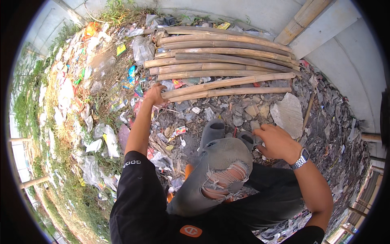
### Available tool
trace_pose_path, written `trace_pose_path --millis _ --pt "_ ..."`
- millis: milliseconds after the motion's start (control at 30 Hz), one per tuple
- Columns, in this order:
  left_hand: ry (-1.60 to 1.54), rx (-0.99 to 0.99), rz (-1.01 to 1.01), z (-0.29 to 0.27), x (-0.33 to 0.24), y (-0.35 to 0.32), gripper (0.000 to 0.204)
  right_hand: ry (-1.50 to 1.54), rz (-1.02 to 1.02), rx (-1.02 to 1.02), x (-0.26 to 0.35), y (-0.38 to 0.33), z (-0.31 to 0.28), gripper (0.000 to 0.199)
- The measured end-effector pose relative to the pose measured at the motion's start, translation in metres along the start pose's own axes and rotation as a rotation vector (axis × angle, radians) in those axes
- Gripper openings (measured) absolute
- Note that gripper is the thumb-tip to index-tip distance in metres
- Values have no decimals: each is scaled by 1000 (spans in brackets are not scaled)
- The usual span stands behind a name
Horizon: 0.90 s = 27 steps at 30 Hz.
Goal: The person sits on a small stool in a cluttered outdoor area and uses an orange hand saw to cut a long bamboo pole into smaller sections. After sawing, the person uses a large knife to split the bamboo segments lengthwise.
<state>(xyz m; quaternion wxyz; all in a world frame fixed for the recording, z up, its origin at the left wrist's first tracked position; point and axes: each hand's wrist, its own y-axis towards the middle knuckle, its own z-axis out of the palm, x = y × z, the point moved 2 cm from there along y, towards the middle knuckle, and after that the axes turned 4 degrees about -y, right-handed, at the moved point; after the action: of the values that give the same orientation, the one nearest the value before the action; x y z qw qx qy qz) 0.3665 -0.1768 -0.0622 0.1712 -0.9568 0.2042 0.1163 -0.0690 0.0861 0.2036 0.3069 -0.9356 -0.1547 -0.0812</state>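
My left hand (154,94) is at the left end of a split-looking bamboo pole (227,83), fingers closed around its tip. Just below, a second bamboo pole (235,92) lies almost parallel, meeting the first near my hand. My right hand (278,142) is low beside my grey slipper (246,140), fingers curled inward. A greyish lump (255,125) shows at its fingertips; what the fingers enclose is hidden. Close to that hand lies a large pale concrete slab (287,115). Beyond my left hand, several more bamboo poles (223,44) lie side by side on the ground.
Litter and plastic scraps (162,142) cover the ground around my feet. A pale wall (227,12) runs along the far side, with a thick bamboo post (304,20) leaning there. Weeds and rubbish (81,171) spread to the left. A thin stick (308,110) lies right of the slab.
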Motion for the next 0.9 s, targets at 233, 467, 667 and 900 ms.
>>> trace_pose_path --millis 233,467,667,900 --pt "-234 -322 -191 12 90 -66 48 16 -3 -45 5 -3 -6 39" --pt "-232 -296 -248 74 71 -121 49 7 -27 -133 16 -17 -16 35" --pt "-274 -320 -11 69 -38 -51 52 20 -62 -183 37 -26 -20 31" --pt "-49 -123 76 78 -111 60 58 39 -49 -149 37 -24 -26 27"
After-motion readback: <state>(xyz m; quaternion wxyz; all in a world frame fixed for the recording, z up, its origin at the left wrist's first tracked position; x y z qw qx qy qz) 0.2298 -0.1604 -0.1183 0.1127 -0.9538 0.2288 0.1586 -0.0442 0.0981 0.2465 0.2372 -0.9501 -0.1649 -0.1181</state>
